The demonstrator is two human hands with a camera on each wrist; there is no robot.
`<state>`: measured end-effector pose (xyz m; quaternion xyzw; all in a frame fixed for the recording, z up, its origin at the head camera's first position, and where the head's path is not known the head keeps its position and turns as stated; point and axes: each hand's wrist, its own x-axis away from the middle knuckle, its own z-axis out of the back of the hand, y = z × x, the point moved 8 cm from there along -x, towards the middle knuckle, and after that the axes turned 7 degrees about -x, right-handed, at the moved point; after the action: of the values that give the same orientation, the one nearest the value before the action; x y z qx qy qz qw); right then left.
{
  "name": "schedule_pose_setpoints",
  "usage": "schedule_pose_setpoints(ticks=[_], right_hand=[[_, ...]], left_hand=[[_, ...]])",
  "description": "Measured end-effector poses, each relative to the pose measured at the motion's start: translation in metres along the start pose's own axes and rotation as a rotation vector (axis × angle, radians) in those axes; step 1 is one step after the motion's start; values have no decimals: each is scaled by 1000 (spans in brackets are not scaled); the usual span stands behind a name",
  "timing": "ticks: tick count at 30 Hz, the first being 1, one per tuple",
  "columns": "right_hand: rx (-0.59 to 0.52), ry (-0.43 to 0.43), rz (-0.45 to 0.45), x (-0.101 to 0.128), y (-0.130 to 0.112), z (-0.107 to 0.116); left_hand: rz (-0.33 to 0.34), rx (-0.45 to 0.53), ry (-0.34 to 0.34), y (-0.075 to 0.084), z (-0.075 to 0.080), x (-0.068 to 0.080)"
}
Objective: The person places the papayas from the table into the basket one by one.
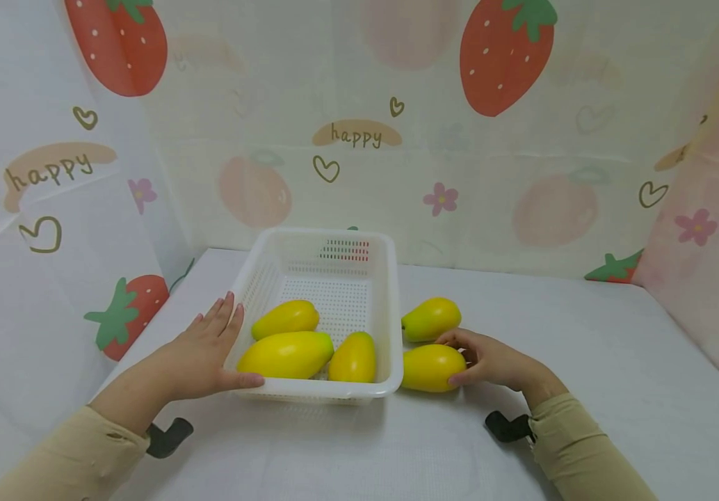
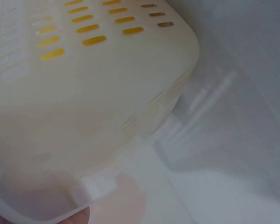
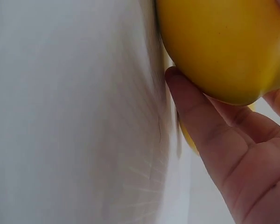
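A white plastic basket point(image 1: 391, 292) stands on the table with three yellow papayas in it, among them a large papaya point(image 1: 287, 355) at the front left. My left hand point(image 1: 199, 355) rests against the basket's left side, its fingers straight and spread, with the thumb lying on the front rim. Just right of the basket, my right hand point(image 1: 491, 358) grips the blunt end of another papaya point(image 1: 430, 369), which lies on the table; fingers and thumb are bent around it. Behind it lies one more papaya point(image 1: 432, 319), its greenish end toward the basket.
The white-covered table point(image 1: 585, 348) reaches back to a cloth wall point(image 1: 309, 90) printed with strawberries and hearts. Side cloths rise at left and right. A dark strap end point(image 1: 172, 437) sticks out near the left cuff, and another dark piece point(image 1: 506, 426) near the right cuff.
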<state>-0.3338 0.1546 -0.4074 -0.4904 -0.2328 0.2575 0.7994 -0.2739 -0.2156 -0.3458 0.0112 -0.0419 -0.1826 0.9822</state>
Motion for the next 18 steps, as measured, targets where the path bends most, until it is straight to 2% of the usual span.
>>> schedule_pose_setpoints(ticks=[11,18], right_hand=[[20,63,-18,5,2,15],[24,91,-8,11,-6,28]], left_hand=[[4,0,-3,0,0,0],[-1,-1,-1,0,-1,-1]])
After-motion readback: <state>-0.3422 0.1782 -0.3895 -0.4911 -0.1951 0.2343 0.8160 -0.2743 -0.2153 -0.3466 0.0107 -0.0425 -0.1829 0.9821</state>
